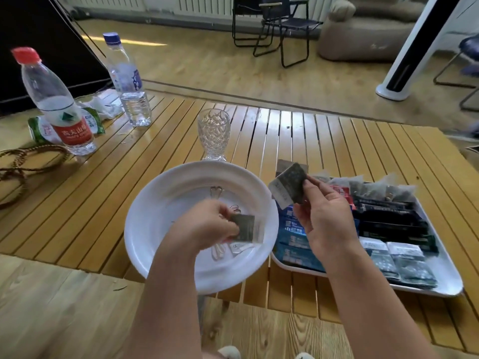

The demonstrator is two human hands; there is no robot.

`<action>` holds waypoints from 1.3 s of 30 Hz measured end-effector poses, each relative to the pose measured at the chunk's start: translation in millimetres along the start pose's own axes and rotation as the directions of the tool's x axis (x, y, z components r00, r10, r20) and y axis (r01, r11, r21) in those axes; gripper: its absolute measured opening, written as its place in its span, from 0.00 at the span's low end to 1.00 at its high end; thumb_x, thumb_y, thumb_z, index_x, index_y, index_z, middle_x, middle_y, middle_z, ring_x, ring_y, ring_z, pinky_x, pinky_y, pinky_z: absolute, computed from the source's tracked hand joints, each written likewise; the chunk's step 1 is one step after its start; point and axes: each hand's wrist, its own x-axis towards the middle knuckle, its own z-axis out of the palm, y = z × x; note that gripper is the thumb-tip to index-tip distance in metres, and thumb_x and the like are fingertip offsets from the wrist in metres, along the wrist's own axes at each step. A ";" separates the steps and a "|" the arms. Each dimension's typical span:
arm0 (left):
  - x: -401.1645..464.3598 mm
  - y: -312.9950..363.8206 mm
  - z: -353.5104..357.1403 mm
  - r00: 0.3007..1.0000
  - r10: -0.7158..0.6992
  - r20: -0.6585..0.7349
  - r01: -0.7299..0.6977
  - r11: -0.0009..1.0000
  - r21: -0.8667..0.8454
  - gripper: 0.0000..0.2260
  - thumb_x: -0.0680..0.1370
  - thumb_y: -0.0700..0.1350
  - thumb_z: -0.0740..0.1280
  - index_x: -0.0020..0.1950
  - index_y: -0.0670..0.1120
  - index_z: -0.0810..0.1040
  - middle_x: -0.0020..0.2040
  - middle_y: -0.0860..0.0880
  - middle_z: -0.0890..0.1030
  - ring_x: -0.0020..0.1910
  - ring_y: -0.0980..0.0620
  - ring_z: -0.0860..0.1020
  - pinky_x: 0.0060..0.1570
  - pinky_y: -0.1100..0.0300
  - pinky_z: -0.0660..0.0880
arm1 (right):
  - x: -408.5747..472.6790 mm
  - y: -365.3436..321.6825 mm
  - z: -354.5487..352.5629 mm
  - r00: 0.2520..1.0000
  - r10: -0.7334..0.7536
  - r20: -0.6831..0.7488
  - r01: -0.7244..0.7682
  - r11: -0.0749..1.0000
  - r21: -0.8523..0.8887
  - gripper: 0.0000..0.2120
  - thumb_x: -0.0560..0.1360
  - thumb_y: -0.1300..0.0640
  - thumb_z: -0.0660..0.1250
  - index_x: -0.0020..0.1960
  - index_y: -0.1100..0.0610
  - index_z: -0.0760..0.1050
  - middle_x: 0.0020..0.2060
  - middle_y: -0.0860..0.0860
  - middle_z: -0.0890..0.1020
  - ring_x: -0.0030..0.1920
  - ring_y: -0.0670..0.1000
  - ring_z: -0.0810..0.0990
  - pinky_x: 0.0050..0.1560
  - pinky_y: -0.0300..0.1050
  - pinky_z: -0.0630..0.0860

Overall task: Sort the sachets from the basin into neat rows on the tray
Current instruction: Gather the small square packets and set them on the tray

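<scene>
Pinching a dark sachet [245,227] over the basin [155,203], the left hand [207,224] waits while the right hand [324,211] grips another sachet [290,183] needing a row on the tray [449,278].

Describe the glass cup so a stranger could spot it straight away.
Start at the white basin on the slatted wooden table. Just behind its far rim stands the glass cup. Unlike the two plastic bottles at the far left, it is open-topped, capless and scale-patterned.
</scene>
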 end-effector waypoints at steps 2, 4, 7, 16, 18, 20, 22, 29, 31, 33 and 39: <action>3.9 -0.4 11.1 1.000 -0.024 0.002 0.022 0.958 0.286 0.07 0.68 0.38 0.71 0.44 0.45 0.82 0.40 0.44 0.84 0.42 0.48 0.83 0.46 0.52 0.82 | 1.1 -3.4 -2.5 0.994 0.111 -0.017 -0.107 0.983 0.151 0.04 0.79 0.59 0.63 0.52 0.55 0.76 0.48 0.56 0.84 0.53 0.52 0.81 0.34 0.35 0.79; 7.7 1.1 18.1 0.999 -0.011 -0.045 0.027 0.929 0.370 0.11 0.67 0.38 0.73 0.49 0.46 0.81 0.44 0.45 0.84 0.43 0.47 0.82 0.45 0.52 0.81 | 1.1 -4.1 -5.5 0.987 0.158 0.027 -0.160 0.961 0.226 0.05 0.77 0.59 0.66 0.53 0.57 0.76 0.49 0.57 0.84 0.54 0.54 0.82 0.34 0.35 0.79; 12.9 1.6 22.0 0.995 0.062 -0.084 -0.022 0.912 0.411 0.29 0.68 0.38 0.75 0.66 0.53 0.71 0.56 0.49 0.80 0.52 0.49 0.79 0.47 0.55 0.79 | 1.0 -2.2 -9.8 0.983 0.154 0.102 -0.175 0.953 0.247 0.13 0.75 0.64 0.67 0.58 0.57 0.76 0.52 0.58 0.84 0.55 0.54 0.81 0.37 0.35 0.79; 19.3 -0.8 22.3 0.969 0.124 -0.212 -0.012 0.886 0.463 0.10 0.68 0.42 0.74 0.43 0.52 0.75 0.45 0.50 0.74 0.51 0.48 0.70 0.44 0.54 0.71 | 0.6 -3.1 -20.7 0.982 0.175 0.078 -0.183 0.976 0.115 0.12 0.74 0.63 0.68 0.57 0.55 0.76 0.52 0.58 0.83 0.56 0.55 0.81 0.41 0.39 0.78; 18.8 -1.9 19.6 0.947 0.147 -0.286 -0.053 0.948 0.314 0.09 0.69 0.41 0.73 0.39 0.51 0.74 0.40 0.51 0.79 0.46 0.48 0.77 0.41 0.54 0.74 | 0.4 -3.9 -23.1 0.983 0.171 0.071 -0.176 0.981 0.082 0.12 0.74 0.62 0.69 0.57 0.55 0.76 0.50 0.57 0.83 0.54 0.55 0.81 0.40 0.38 0.77; 14.0 3.7 16.9 0.923 0.165 -0.348 -0.126 0.983 0.133 0.09 0.71 0.41 0.73 0.42 0.51 0.75 0.40 0.52 0.80 0.43 0.53 0.78 0.41 0.57 0.73 | 0.3 -4.9 -25.3 0.985 0.160 0.059 -0.163 0.985 0.058 0.10 0.75 0.61 0.68 0.56 0.54 0.77 0.48 0.56 0.84 0.52 0.54 0.80 0.41 0.40 0.75; 6.4 15.3 16.8 0.904 0.194 -0.381 -0.232 0.971 -0.055 0.09 0.73 0.42 0.73 0.49 0.50 0.76 0.43 0.54 0.81 0.45 0.58 0.77 0.43 0.61 0.72 | 0.6 -6.5 -27.9 0.986 0.162 0.040 -0.165 0.984 0.067 0.07 0.77 0.60 0.66 0.55 0.52 0.76 0.45 0.54 0.83 0.49 0.54 0.80 0.41 0.42 0.75; -1.5 51.7 40.1 0.951 0.200 -0.235 -0.306 0.717 -0.626 0.12 0.75 0.38 0.69 0.55 0.52 0.77 0.50 0.50 0.85 0.56 0.52 0.80 0.57 0.54 0.76 | -0.8 -17.6 -41.2 0.959 0.269 0.083 -0.281 0.934 0.222 0.08 0.75 0.56 0.69 0.53 0.56 0.74 0.44 0.57 0.78 0.45 0.55 0.78 0.42 0.47 0.80; -1.1 61.1 51.1 0.967 0.189 -0.171 -0.250 0.583 -0.773 0.15 0.74 0.36 0.68 0.60 0.47 0.76 0.52 0.47 0.84 0.56 0.50 0.81 0.55 0.55 0.77 | -0.1 -18.9 -44.3 0.956 0.279 0.087 -0.292 0.932 0.216 0.12 0.72 0.53 0.72 0.53 0.56 0.75 0.40 0.54 0.77 0.40 0.51 0.78 0.37 0.44 0.80; -2.8 69.5 61.6 0.971 0.209 -0.115 -0.204 0.478 -0.854 0.21 0.70 0.38 0.69 0.63 0.42 0.73 0.54 0.43 0.84 0.55 0.48 0.82 0.53 0.57 0.78 | 0.8 -19.2 -47.6 0.956 0.263 0.128 -0.283 0.942 0.181 0.14 0.70 0.53 0.74 0.53 0.56 0.76 0.32 0.49 0.75 0.29 0.45 0.73 0.29 0.38 0.75; -10.2 77.1 77.5 0.965 0.260 0.023 -0.138 0.583 -0.801 0.25 0.64 0.42 0.72 0.61 0.41 0.75 0.53 0.42 0.84 0.51 0.47 0.84 0.48 0.58 0.82 | 3.6 -21.7 -57.7 0.972 0.172 0.160 -0.196 0.969 0.151 0.13 0.73 0.57 0.71 0.55 0.61 0.77 0.31 0.50 0.80 0.25 0.43 0.66 0.19 0.33 0.63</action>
